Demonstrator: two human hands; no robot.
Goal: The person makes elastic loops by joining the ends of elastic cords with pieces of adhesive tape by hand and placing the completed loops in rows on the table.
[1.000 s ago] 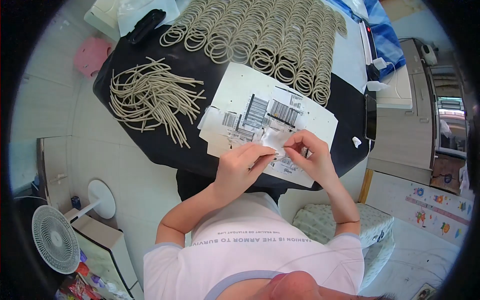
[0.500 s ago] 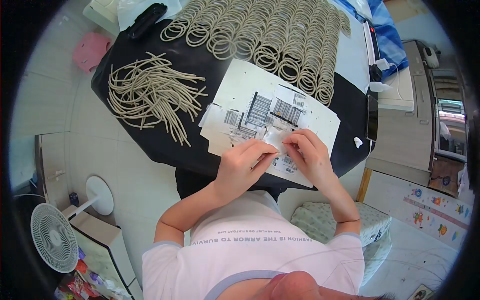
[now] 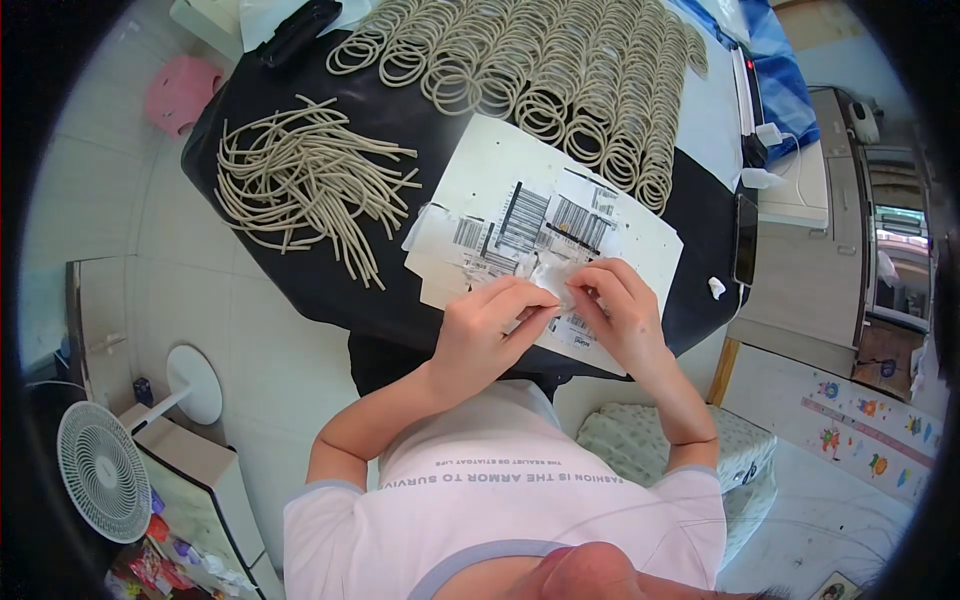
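My left hand (image 3: 497, 322) and my right hand (image 3: 618, 305) are close together, each with thumb and forefinger pinched. Between and just behind the fingertips is a crumpled, thin white piece (image 3: 549, 279), perhaps tissue or film. Whatever is in either pinch is too small to make out. Beneath both hands lies a pale cardboard sheet (image 3: 470, 165) bearing several printed barcode labels (image 3: 522, 218). To the left, a loose pile of beige cord lengths (image 3: 310, 185) rests on the black table cover. Beyond the cardboard, many beige cord rings (image 3: 550, 70) lie overlapped in rows.
A phone (image 3: 745, 235) lies at the right edge of the black table cover (image 3: 330, 290), near a small white scrap (image 3: 716, 288). A black case (image 3: 300, 32) sits at the back left. A white fan (image 3: 105, 470) stands low on the left.
The whole view has shifted slightly. Both hands keep nearly the same pinched pose, and the white piece between them looks a little more crumpled.
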